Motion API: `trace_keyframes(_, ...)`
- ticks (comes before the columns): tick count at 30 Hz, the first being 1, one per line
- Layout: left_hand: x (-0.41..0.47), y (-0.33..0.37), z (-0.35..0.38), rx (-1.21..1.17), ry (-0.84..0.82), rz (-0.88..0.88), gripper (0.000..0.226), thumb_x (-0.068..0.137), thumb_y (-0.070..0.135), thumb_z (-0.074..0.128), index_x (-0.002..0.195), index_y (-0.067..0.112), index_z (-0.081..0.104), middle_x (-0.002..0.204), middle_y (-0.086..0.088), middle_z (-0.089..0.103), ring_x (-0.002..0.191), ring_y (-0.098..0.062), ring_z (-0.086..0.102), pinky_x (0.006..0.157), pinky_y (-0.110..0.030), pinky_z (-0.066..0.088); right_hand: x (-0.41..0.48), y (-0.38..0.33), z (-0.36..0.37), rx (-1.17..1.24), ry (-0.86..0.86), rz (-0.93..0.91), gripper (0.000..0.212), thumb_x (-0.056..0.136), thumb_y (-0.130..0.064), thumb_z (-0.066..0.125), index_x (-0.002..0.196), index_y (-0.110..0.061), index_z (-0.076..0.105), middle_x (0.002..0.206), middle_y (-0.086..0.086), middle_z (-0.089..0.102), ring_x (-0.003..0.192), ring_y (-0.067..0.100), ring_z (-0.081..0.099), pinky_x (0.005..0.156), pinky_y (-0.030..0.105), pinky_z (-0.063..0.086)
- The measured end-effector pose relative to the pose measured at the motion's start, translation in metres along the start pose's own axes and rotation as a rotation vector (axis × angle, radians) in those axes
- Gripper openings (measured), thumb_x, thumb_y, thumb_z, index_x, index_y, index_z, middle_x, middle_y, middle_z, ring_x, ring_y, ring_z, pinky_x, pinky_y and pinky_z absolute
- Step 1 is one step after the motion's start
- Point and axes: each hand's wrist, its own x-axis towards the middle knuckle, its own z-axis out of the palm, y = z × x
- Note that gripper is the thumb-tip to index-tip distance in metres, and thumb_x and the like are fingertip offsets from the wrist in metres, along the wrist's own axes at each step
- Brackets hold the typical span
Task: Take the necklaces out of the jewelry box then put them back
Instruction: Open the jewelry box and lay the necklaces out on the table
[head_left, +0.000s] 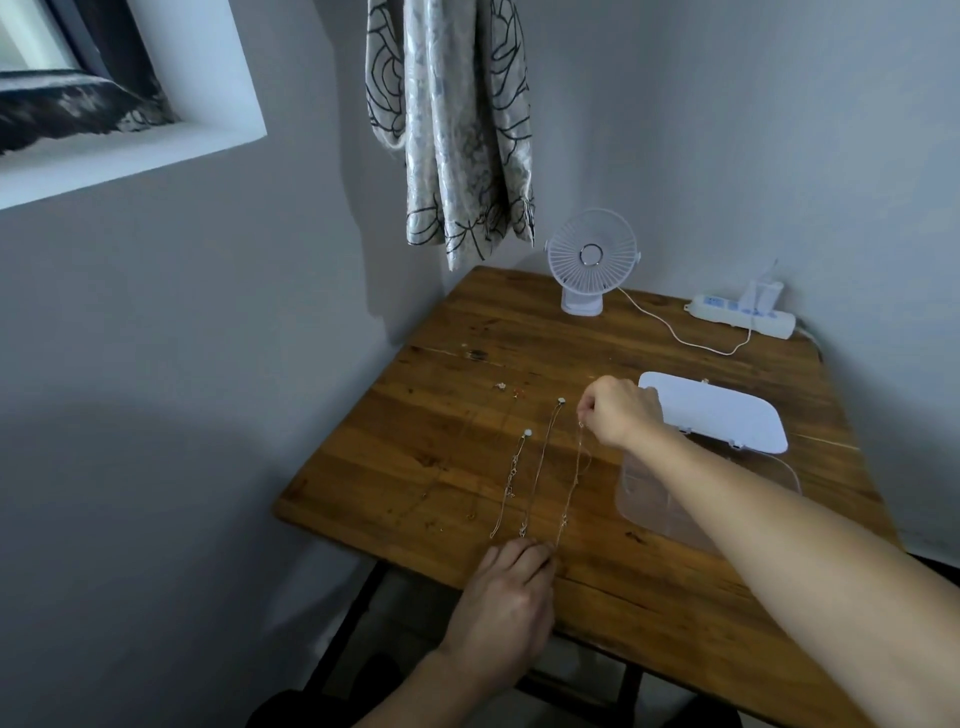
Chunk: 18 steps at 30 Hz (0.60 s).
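Three thin gold necklaces lie stretched in near-parallel lines on the wooden table (649, 566). The left necklace (511, 483) and the middle necklace (540, 467) each end in a small white pendant at the far end. My right hand (618, 415) pinches the far end of the right necklace (574, 488). My left hand (511, 587) pinches its near end at the table's front edge. The jewelry box (654, 499), clear plastic, sits open under my right forearm, its white lid (717, 415) laid back behind it.
A few small jewelry pieces (506, 388) lie further back on the table. A white desk fan (591, 260) and a power strip (740, 314) with a cable stand at the back. A patterned curtain (452, 130) hangs above the far corner. Walls close in left and behind.
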Motion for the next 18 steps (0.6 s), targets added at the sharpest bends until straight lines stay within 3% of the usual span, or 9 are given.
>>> trace_keyframes(5, -0.005, -0.004, 0.007, -0.045, 0.004, -0.011, 0.03, 0.092, 0.022, 0.049, 0.115, 0.014, 0.066, 0.123, 0.004, 0.061, 0.118, -0.011, 0.049, 0.099, -0.026, 0.035, 0.013, 0.001, 0.011, 0.026, -0.055, -0.009, 0.004, 0.087, -0.019, 0.067, 0.09, -0.021, 0.069, 0.102, 0.003, 0.069, 0.095, 0.024, 0.063, 0.087, 0.041, 0.052)
trace_keyframes(11, -0.008, -0.006, 0.013, -0.078, 0.02, -0.02, 0.032, 0.091, 0.021, 0.049, 0.118, 0.012, 0.064, 0.126, 0.002, 0.061, 0.121, -0.013, 0.048, 0.101, -0.028, 0.035, 0.019, 0.002, 0.018, -0.081, -0.037, -0.007, 0.014, 0.087, -0.016, 0.066, 0.101, -0.016, 0.069, 0.099, 0.006, 0.068, 0.089, 0.024, 0.064, 0.077, 0.034, 0.053)
trace_keyframes(18, -0.009, -0.005, 0.013, -0.063, 0.015, -0.025, 0.033, 0.09, 0.023, 0.05, 0.118, 0.015, 0.065, 0.126, 0.004, 0.061, 0.12, -0.01, 0.048, 0.102, -0.026, 0.032, 0.01, 0.011, 0.008, 0.027, -0.023, -0.023, 0.019, 0.089, -0.015, 0.063, 0.108, -0.017, 0.068, 0.109, 0.007, 0.068, 0.096, 0.025, 0.063, 0.078, 0.033, 0.053)
